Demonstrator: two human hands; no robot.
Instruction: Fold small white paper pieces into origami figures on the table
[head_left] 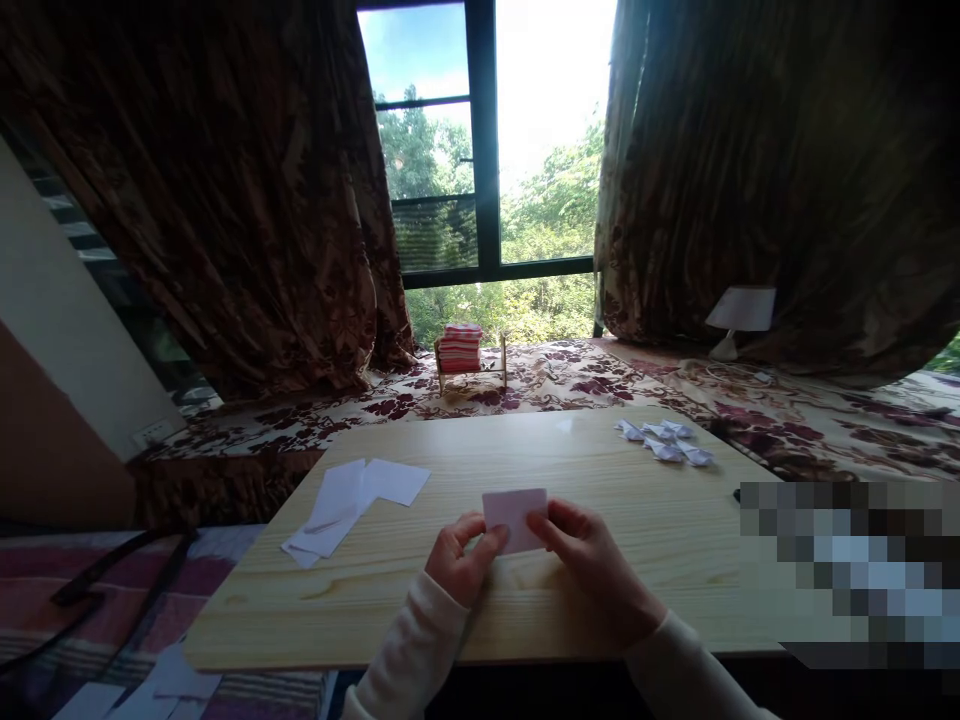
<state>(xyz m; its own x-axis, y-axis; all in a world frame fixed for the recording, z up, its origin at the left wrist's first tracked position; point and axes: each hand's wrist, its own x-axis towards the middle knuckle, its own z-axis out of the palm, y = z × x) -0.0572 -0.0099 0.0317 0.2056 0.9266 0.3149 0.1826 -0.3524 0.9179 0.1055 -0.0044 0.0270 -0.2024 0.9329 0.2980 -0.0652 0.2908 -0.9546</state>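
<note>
A small white piece of paper (515, 512) is held up over the near middle of the wooden table (517, 625). My left hand (463, 560) grips its left edge, thumb across the front. On the right edge my right hand (592, 560) pinches it between thumb and fingers. Whether the sheet is folded I cannot tell. Several flat white sheets (337, 505) overlap at the table's left. Toward the far right corner lies a cluster of small folded paper pieces (666, 440).
Behind the table, a small rack (471, 375) holds a red-and-white stack (460, 348) on the floral-covered ledge (559, 370). A white lamp (742, 312) stands at right. More white papers (176, 680) lie low at left on striped cloth. A blurred-out patch covers the right side.
</note>
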